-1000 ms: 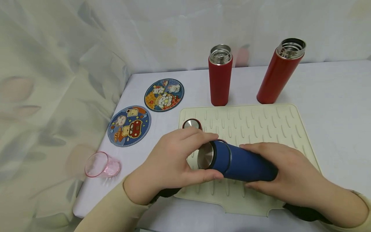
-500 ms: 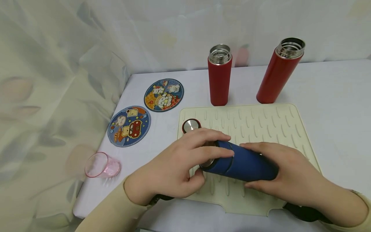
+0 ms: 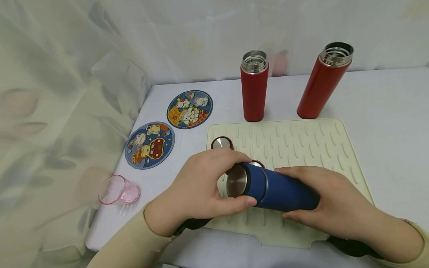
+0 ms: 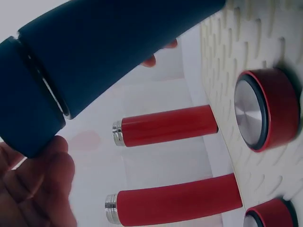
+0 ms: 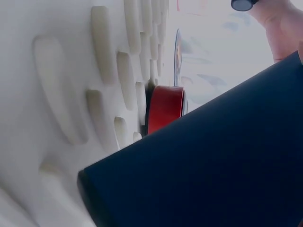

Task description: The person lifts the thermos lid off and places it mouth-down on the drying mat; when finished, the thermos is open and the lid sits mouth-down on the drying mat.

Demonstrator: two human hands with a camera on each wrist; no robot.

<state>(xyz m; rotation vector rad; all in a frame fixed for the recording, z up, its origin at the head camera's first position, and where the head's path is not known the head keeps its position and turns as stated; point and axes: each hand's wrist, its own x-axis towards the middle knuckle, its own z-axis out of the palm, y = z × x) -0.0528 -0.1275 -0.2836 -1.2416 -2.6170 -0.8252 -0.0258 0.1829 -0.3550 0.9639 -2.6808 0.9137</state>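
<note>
A dark blue thermos flask point(image 3: 291, 190) lies tilted in the air over the cream mat, its silver-topped cap point(image 3: 256, 182) toward the left. My left hand point(image 3: 201, 186) grips that cap between thumb and fingers. Round the lower body, near the base, my right hand point(image 3: 331, 201) holds the flask. A thin shiny line shows between cap and body in the left wrist view. Two red caps with silver tops sit on the mat: one red cap point(image 3: 221, 142) just beyond my left hand, the other red cap point(image 3: 257, 163) partly hidden behind the flask.
Two red thermos bottles point(image 3: 254, 93) without caps stand behind the ridged cream mat point(image 3: 301, 137). Two round cartoon coasters point(image 3: 149, 146) lie at the left. A pink clear cup point(image 3: 118, 190) is near the table's left edge, beside a hanging patterned curtain point(image 3: 67, 130).
Half a second ago my left fingers lay over the cap with the thumb beneath its end; now the thumb is along its near side, as a second ago. My right hand stays nearly still.
</note>
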